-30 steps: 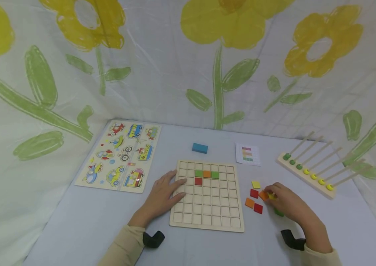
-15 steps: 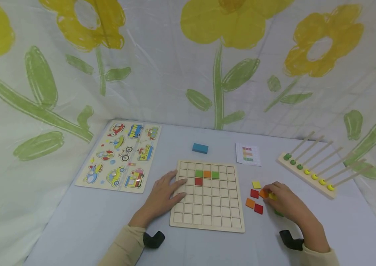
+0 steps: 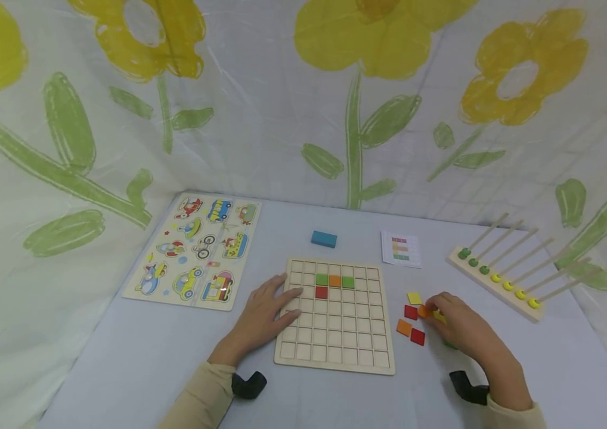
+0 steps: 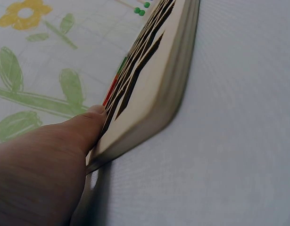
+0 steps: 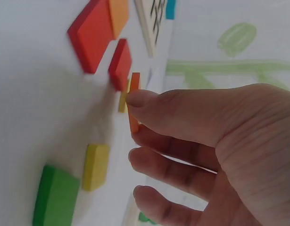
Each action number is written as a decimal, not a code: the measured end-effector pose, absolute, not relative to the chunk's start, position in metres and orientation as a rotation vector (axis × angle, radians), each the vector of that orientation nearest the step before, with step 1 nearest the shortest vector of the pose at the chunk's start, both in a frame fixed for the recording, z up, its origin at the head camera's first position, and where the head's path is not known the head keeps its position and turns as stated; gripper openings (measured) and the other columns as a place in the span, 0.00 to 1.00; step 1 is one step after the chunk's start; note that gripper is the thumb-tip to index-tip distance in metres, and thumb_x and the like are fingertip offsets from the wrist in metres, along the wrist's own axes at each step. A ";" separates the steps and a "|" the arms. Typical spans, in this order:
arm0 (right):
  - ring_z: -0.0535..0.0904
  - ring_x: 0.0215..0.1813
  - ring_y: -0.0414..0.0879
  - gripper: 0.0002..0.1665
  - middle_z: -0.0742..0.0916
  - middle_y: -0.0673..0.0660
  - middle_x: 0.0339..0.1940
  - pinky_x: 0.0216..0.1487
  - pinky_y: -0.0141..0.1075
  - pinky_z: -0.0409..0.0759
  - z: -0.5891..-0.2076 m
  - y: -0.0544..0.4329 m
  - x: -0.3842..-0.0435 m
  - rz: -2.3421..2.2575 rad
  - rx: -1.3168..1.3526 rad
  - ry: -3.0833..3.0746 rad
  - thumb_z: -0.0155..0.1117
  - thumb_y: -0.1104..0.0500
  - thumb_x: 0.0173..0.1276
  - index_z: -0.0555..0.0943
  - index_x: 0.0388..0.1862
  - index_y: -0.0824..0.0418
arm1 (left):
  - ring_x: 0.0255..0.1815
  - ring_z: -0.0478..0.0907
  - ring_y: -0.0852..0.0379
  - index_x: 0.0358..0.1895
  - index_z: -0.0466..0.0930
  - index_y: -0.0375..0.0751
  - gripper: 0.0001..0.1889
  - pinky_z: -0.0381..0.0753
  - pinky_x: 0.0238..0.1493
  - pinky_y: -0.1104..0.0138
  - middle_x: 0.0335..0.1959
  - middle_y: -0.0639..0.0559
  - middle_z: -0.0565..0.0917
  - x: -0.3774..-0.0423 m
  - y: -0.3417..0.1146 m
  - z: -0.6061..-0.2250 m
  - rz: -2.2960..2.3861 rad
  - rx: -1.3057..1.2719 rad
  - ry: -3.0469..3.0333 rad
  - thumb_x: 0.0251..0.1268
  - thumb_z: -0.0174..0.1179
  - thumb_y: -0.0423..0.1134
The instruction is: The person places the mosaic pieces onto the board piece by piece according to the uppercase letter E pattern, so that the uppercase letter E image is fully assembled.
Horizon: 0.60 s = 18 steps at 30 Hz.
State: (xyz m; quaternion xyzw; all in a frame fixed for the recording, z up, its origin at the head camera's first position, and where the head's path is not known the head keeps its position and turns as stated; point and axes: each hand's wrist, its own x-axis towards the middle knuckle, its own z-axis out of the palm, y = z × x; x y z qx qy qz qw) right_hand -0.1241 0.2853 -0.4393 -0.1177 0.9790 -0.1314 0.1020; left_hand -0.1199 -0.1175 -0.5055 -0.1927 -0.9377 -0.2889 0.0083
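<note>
A pale wooden grid board (image 3: pixel 334 338) lies mid-table, with two green tiles, an orange one and a red tile (image 3: pixel 322 292) set in its upper cells. My left hand (image 3: pixel 259 319) rests on the board's left edge, fingers spread over it; in the left wrist view the thumb lies along the rim. To the right of the board, my right hand (image 3: pixel 456 322) pinches an orange tile (image 5: pixel 135 103) between thumb and index finger, its other fingers loosely bent. Around that hand lie loose red, orange and yellow tiles, and a green tile (image 5: pixel 55 197) partly hidden under it.
Behind the board are a blue block (image 3: pixel 324 239) and a printed pattern card (image 3: pixel 400 249). A wooden bead counter with rods (image 3: pixel 494 285) stands at the right. The vehicle picture puzzle board (image 3: pixel 193 251) lies at the left. A flowered curtain hangs behind the table.
My right hand has shifted only slightly, and the orange tile it pinches has tilted a little. The left hand and the board keep their places.
</note>
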 end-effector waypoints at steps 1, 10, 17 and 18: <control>0.76 0.46 0.49 0.12 0.82 0.53 0.43 0.49 0.50 0.79 -0.438 0.283 -0.124 -0.387 -0.360 2.892 0.69 0.61 0.61 0.80 0.43 0.59 | 0.76 0.51 0.48 0.67 0.69 0.60 0.27 0.54 0.71 0.47 0.75 0.47 0.58 -0.120 -0.117 -0.505 -0.905 -0.603 -2.930 0.67 0.53 0.59; 0.76 0.39 0.38 0.15 0.79 0.44 0.42 0.37 0.34 0.79 -0.437 0.246 -0.118 -0.392 -0.661 2.966 0.72 0.59 0.59 0.79 0.44 0.54 | 0.76 0.52 0.46 0.67 0.70 0.59 0.26 0.54 0.70 0.46 0.75 0.45 0.59 -0.120 -0.117 -0.504 -0.911 -0.608 -2.923 0.68 0.53 0.59; 0.75 0.37 0.35 0.13 0.80 0.45 0.41 0.36 0.29 0.78 -0.442 0.212 -0.124 -0.349 -0.977 2.999 0.73 0.58 0.58 0.80 0.41 0.53 | 0.76 0.50 0.47 0.68 0.69 0.59 0.27 0.53 0.71 0.47 0.75 0.47 0.58 -0.120 -0.117 -0.504 -0.904 -0.598 -2.952 0.68 0.52 0.59; 0.75 0.37 0.35 0.14 0.81 0.44 0.41 0.36 0.29 0.79 -0.442 0.207 -0.125 -0.347 -1.000 2.997 0.73 0.57 0.58 0.80 0.41 0.53 | 0.76 0.50 0.47 0.68 0.69 0.60 0.27 0.53 0.71 0.47 0.75 0.47 0.57 -0.120 -0.117 -0.504 -0.905 -0.598 -2.955 0.68 0.52 0.59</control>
